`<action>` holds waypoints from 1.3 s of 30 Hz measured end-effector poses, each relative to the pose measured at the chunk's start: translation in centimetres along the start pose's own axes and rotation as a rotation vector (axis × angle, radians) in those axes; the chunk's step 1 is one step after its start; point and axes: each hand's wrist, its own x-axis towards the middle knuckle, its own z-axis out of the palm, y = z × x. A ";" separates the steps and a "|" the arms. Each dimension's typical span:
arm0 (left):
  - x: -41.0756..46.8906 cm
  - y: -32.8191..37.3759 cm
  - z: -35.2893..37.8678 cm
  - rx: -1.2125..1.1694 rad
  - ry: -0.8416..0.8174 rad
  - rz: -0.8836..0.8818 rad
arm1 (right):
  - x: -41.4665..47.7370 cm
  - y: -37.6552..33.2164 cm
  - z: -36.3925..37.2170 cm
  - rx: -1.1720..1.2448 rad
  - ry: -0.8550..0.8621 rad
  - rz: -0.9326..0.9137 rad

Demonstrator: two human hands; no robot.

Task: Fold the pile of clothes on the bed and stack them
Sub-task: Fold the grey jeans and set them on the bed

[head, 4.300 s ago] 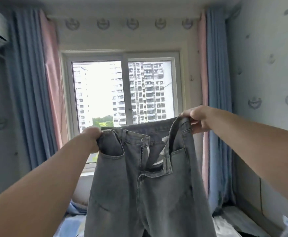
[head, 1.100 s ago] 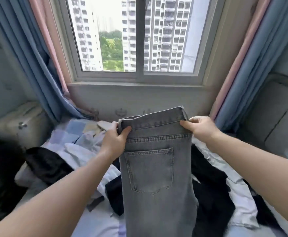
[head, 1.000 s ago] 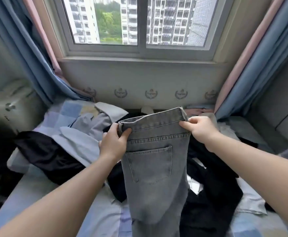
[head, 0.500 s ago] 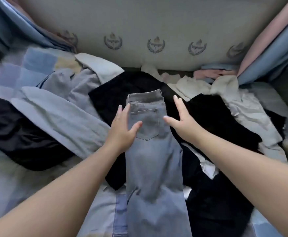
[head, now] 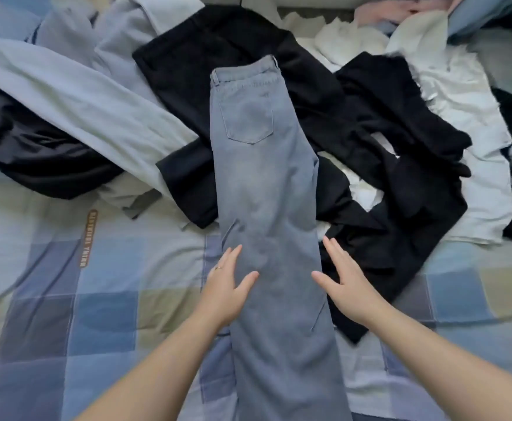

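Near six o'clock, left hand [head: 226,288] and right hand [head: 346,284] lie flat flanking the jeans [head: 261,177], grips splayed, holding nothing.

Your left hand [head: 226,288] wears one thin ring [head: 218,268], a slim band sitting low on a finger near the knuckle. It is too small to tell its metal or any detail. Your right hand [head: 347,285] is bare. Your left forearm [head: 163,360] and right forearm [head: 431,354] are both uncovered from the wrist down to the lower edge of the view.
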 end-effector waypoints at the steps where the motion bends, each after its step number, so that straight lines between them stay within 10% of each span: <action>1: -1.6 -1.1 1.6 0.002 -0.017 -0.032 | -1.3 1.8 1.0 0.010 -0.013 0.025; 20: -20.9 -18.4 24.9 -0.129 0.242 -0.402 | -14.1 28.6 18.0 0.063 -0.028 0.189; 39: -28.6 -15.5 22.5 -0.430 0.160 -0.552 | -23.7 24.8 18.3 0.540 0.068 0.500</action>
